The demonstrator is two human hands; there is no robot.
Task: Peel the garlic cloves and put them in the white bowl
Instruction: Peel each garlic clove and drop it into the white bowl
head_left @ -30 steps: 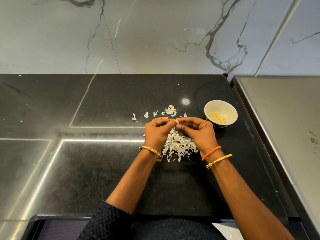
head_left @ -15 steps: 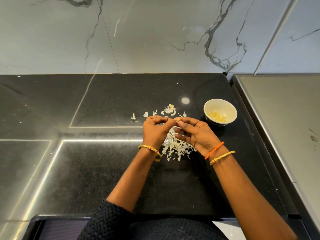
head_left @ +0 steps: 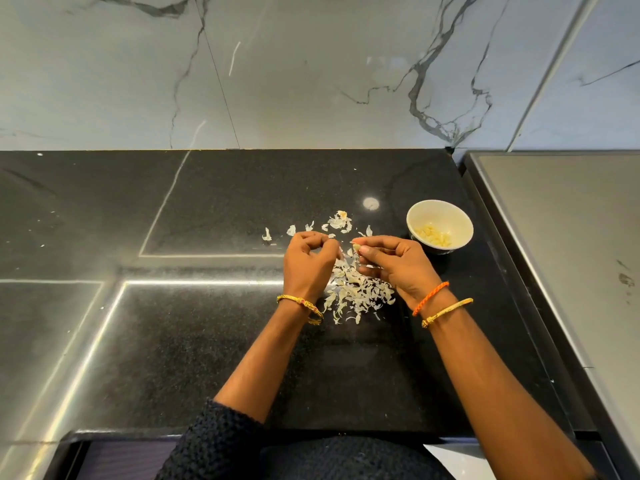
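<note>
Pinching a small garlic clove (head_left: 356,247) between thumb and forefinger of my right hand (head_left: 394,265) at mid-frame, I keep my left hand (head_left: 308,263) just beside it, fingers loosely curled; I cannot tell whether they hold a scrap of skin. To finish cleanly, I should roll the clove and strip any skin onto the pile of peels (head_left: 356,289) below. Then it goes right of centre into the white bowl (head_left: 440,225) with the peeled cloves (head_left: 433,234).

Garlic clove (head_left: 356,247) pinched above peel pile; white bowl (head_left: 464,216) upright, holding peeled cloves (head_left: 433,235).
</note>
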